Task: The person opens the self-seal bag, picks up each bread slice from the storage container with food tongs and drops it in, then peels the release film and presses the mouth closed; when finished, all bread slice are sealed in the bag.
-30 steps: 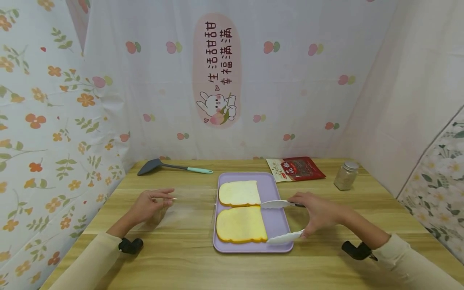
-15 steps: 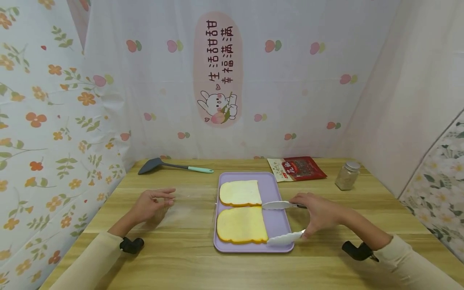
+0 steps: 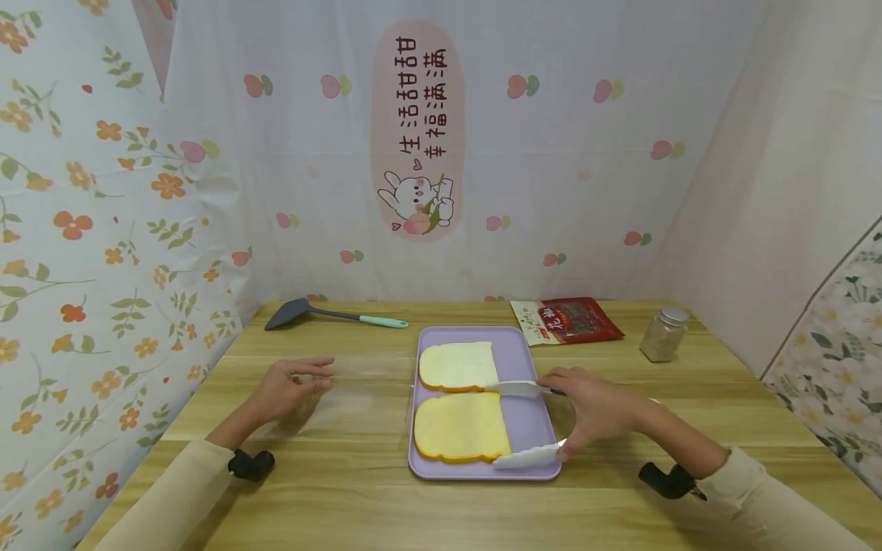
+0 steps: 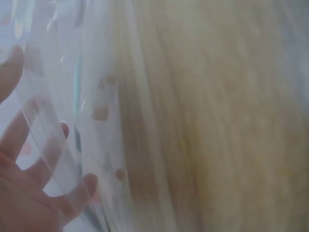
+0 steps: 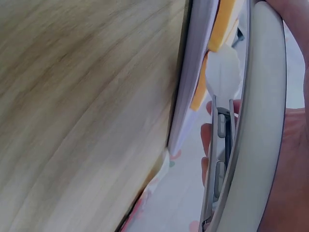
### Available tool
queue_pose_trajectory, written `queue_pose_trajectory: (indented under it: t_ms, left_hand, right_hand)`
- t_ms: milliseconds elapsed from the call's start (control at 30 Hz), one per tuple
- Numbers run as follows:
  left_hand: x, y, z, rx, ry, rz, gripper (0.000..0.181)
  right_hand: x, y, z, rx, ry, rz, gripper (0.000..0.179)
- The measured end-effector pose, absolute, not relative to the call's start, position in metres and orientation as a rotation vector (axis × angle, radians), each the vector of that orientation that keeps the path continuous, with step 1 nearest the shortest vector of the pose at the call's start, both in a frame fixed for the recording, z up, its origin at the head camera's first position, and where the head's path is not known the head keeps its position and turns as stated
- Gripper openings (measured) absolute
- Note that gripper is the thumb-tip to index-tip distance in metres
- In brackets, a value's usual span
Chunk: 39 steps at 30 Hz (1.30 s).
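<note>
In the head view, my right hand (image 3: 599,405) holds white-tipped tongs (image 3: 527,457) from the right, with the two arms spread. One tip lies at the gap between two bread slices; the other is by the near right corner of the lower slice (image 3: 462,428). The upper slice (image 3: 456,366) sits beside it on a lilac tray (image 3: 530,417). A tong arm (image 5: 260,116) fills much of the right wrist view. My left hand (image 3: 292,390) holds a see-through plastic bag (image 4: 58,96) left of the tray. Its fingers show through the film in the left wrist view.
A grey spatula with a mint handle (image 3: 382,321) lies at the back left. Behind the tray is a red and cream packet (image 3: 568,320). A lidded glass jar (image 3: 664,337) stands at the back right. Patterned curtains (image 3: 310,153) surround the wooden table (image 3: 344,497).
My right hand has moved a little left, bringing the tong tips further along the lower slice's sides. The left hand and the bread have stayed put; the whole view has shifted slightly.
</note>
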<state>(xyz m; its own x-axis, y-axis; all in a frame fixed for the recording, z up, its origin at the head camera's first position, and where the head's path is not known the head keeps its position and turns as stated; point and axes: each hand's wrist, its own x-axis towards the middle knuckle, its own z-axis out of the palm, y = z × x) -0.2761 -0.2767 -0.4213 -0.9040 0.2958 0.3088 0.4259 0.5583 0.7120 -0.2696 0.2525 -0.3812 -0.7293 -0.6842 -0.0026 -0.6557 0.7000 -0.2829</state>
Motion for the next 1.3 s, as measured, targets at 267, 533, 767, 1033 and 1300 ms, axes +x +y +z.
queue_pose_trajectory:
  t_ms: [267, 533, 767, 1033, 1300]
  left_hand:
    - [-0.275, -0.278, -0.420, -0.608, -2.639, -1.281, 0.024]
    - [-0.276, -0.278, -0.423, -0.624, -2.635, -1.263, 0.026]
    - [-0.277, -0.278, -0.423, -0.604, -2.647, -1.282, 0.024]
    - [-0.276, -0.276, -0.421, -0.600, -2.639, -1.294, 0.024]
    - [-0.276, -0.276, -0.422, -0.586, -2.641, -1.299, 0.024]
  right_hand:
    - [-0.272, 0.240, -0.382, -1.115, 2.781, -0.398, 0.108]
    - [-0.274, 0.233, -0.382, -1.143, 2.780, -0.388, 0.107]
    - [-0.276, 0.234, -0.383, -1.118, 2.769, -0.411, 0.103]
    - [-0.277, 0.235, -0.384, -1.125, 2.767, -0.449, 0.097]
    - [-0.277, 0.238, -0.388, -1.117, 2.783, -0.481, 0.098]
